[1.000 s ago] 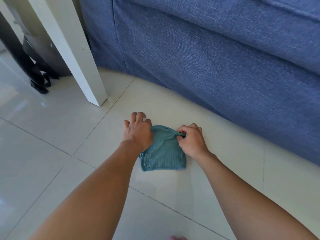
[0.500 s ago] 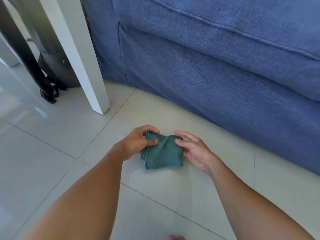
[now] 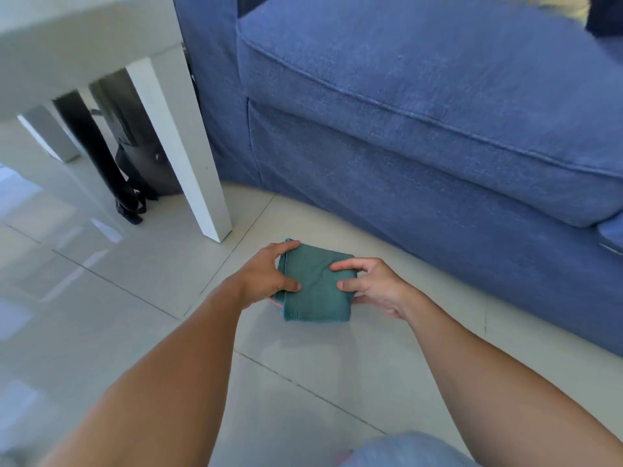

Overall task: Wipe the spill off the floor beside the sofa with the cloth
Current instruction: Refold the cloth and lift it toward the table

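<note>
A folded teal cloth [image 3: 317, 284] hangs between both my hands, lifted off the pale tiled floor [image 3: 141, 274] in front of the blue sofa [image 3: 421, 129]. My left hand [image 3: 266, 278] grips its left edge, thumb on top and fingers over the far corner. My right hand [image 3: 374, 286] pinches its right edge with thumb and fingers. No spill shows on the tiles that I can make out.
A white table leg [image 3: 182, 146] stands on the floor to the left of the sofa corner, under a white tabletop [image 3: 67, 45]. Dark bag straps [image 3: 131, 203] lie behind the leg. My knee in light blue fabric [image 3: 404, 449] shows at the bottom edge.
The cloth lay on the floor under my hands; now it is folded smaller and lifted between both hands. My view has tilted up, showing more of the sofa and table.
</note>
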